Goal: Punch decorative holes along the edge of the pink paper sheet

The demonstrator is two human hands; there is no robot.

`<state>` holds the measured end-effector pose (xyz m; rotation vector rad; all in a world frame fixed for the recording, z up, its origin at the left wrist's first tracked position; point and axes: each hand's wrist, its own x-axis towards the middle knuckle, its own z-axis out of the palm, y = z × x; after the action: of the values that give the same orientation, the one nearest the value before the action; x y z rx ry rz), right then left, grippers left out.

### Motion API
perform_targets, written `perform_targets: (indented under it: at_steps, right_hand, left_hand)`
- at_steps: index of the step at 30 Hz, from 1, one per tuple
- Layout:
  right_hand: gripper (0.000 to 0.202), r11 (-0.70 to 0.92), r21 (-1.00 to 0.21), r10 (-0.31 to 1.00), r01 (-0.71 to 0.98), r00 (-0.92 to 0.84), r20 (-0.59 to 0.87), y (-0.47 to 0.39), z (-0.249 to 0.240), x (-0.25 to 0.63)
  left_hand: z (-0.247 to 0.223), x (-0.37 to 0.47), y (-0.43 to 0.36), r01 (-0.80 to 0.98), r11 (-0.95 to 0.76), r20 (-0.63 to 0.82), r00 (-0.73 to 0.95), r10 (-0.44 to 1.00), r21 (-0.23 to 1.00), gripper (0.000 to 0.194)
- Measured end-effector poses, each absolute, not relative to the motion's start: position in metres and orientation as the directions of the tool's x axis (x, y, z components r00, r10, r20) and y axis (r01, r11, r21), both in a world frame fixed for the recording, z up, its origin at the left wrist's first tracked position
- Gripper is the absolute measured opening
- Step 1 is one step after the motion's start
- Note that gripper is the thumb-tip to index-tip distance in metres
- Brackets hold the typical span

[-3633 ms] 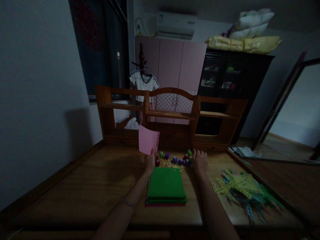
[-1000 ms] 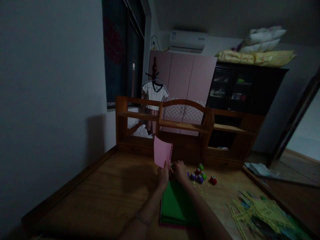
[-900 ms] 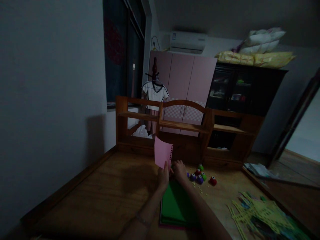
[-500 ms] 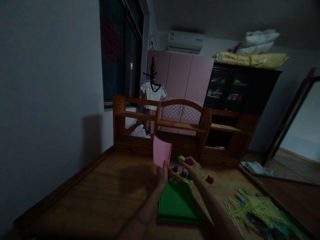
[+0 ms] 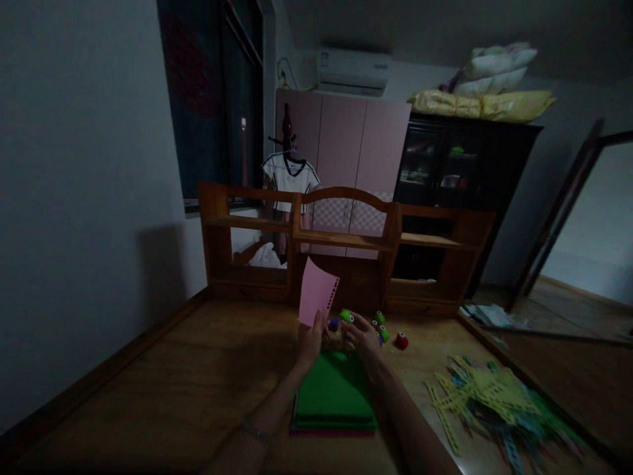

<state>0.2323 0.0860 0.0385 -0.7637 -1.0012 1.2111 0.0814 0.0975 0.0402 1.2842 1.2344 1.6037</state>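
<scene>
"What's on your wooden desk [image 5: 188, 369]?"

"The green stack [image 5: 336, 392] lies near, directly in front of me, probably for easy reach."

"And your hands?"

"My left hand [image 5: 310, 340] pinches the pink sheet [image 5: 315, 291] low and upright, I think so most of it shows."

"The right?"

"Just right of the sheet, my right hand [image 5: 364, 335] narrows around the green toy [image 5: 345, 315], likely so it can't roll away."

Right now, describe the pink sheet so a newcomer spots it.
Find the wooden desk, then the flat green stack lying on it. Just beyond, the left hand holds up the pink sheet. Unlike the stack, it is raised off the desk, gently curved, with a row of holes along its right edge.
</scene>
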Motion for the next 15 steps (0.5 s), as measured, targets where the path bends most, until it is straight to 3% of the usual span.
perform_targets:
  at_steps: [5,15]
  right_hand:
    - [0.047,0.131,-0.872,0.988,-0.472,-0.008,0.152,0.0839,0.0383,0.2281]
    - [0.045,0.169,-0.885,0.980,-0.434,-0.021,0.198,0.0765,0.0459,0.2274]
  left_hand:
    - [0.0427,0.0819,0.0926,0.092,-0.303,0.315,-0.201,0.927,0.949,0.055]
    - [0.0428,0.0828,0.0910,0.089,-0.298,0.309,-0.178,0.934,0.951,0.054]
